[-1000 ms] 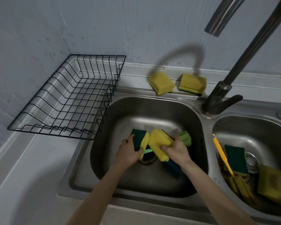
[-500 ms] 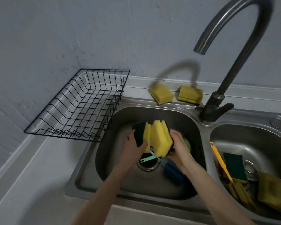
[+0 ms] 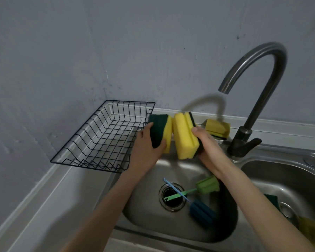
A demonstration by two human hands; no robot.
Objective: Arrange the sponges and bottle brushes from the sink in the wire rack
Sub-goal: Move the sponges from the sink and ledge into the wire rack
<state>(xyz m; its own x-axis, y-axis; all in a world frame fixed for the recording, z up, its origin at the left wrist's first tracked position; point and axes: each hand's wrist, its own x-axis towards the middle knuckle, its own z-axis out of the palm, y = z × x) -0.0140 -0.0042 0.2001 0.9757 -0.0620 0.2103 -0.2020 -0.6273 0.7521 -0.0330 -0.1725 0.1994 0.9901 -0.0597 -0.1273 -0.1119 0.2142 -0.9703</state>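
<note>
My left hand grips a yellow sponge with its dark green scouring side facing me. My right hand grips a second yellow sponge, its green pad turned away. Both sponges are held upright and side by side above the left basin's back edge, just right of the black wire rack, which holds nothing. Down in the left basin lie a green bottle brush and a blue bottle brush, their handles crossing over the drain.
A yellow sponge lies on the ledge behind the sink. The curved tap stands between the basins. In the right basin I see a green sponge edge and a yellowish one. Grey walls close the corner behind the rack.
Both hands have lifted their sponges out of the left basin, up and toward the rack. The view has tilted so the two brushes on the drain now show.
</note>
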